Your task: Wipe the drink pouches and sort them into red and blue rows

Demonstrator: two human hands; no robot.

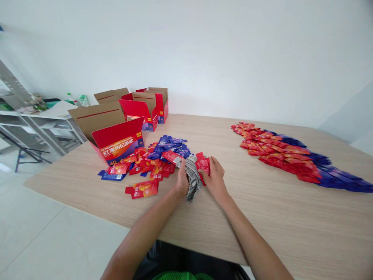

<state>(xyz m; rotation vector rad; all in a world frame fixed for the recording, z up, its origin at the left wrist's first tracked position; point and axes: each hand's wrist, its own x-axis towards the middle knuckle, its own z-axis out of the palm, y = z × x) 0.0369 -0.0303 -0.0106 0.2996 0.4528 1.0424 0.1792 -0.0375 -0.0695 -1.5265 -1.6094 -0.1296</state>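
Both my hands grip one stack of small sachets stood on edge on the wooden table; its silver edges and a red face show. My left hand closes round the stack's left side, and my right hand closes round its right side. Just left of my hands lies a loose pile of red and blue sachets. One red sachet lies apart, nearer the table's front edge.
An open red carton stands behind the pile, with two more open cartons further back. A long row of red and blue sachets runs across the table's right side. A shelf unit stands at the far left.
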